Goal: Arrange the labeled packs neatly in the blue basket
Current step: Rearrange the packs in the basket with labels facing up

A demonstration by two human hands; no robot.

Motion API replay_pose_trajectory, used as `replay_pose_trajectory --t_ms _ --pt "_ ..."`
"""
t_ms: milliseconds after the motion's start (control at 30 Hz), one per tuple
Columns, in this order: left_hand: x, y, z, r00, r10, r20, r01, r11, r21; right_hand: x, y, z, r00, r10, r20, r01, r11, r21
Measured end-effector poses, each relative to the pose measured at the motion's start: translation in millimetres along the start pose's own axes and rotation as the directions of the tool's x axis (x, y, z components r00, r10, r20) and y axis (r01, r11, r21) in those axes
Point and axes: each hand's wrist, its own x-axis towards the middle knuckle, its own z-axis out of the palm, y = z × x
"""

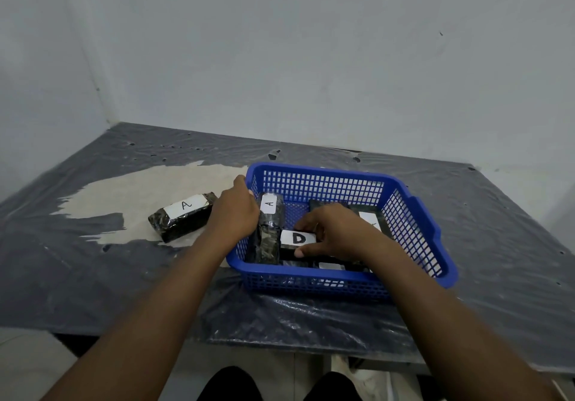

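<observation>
One D pack (298,239), seemingly in right hand (337,232), inside blue basket (314,279)

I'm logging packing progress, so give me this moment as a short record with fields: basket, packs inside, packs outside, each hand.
basket: blue basket on plastic-covered table
inside: upright A pack at left wall, D pack, others partly hidden
outside: loose A pack on table, left of basket
left hand: at basket's left rim, grip hidden
right hand: fingers and thumb pinch D pack
</observation>
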Motion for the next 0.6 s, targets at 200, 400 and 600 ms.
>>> replay_pose_trajectory --t_ms 200,400,600 --pt "-1 -2 3 1.000 0.010 -0.027 -0.010 1.000 0.008 -4 -1 -8 0.999 -0.020 -0.037 0.017 0.997 -0.075" --pt "1 -5 6 0.999 0.000 -0.036 0.001 1.000 0.005 -6 -28 -17 0.977 -0.162 0.135 0.186 0.964 -0.190" --pt "1 -5 7 0.999 -0.001 -0.039 0.001 1.000 0.006 -1 -36 -7 0.960 -0.144 0.241 0.229 0.897 -0.377"
